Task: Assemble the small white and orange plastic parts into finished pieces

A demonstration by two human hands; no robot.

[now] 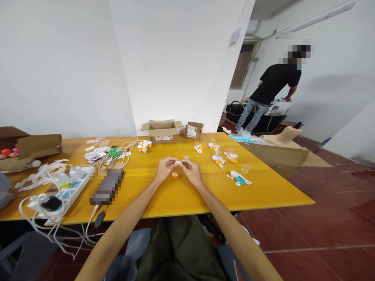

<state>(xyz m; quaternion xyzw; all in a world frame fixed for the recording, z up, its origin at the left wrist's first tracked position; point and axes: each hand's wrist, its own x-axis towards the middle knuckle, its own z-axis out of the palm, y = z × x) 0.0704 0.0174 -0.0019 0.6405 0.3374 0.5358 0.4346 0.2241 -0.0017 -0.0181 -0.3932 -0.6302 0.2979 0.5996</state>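
My left hand and my right hand meet above the middle of the yellow table. Between their fingertips is a small white part, which both hands pinch. Just below it on the table lies a round orange piece with some white on it. A small clear cup stands behind my right hand, partly hidden. To the right sit groups of white parts with orange discs and a teal disc.
White-and-orange pieces cluster near an open cardboard box and a smaller box. At left are a power strip, cables and a phone. A person in black stands at the back right.
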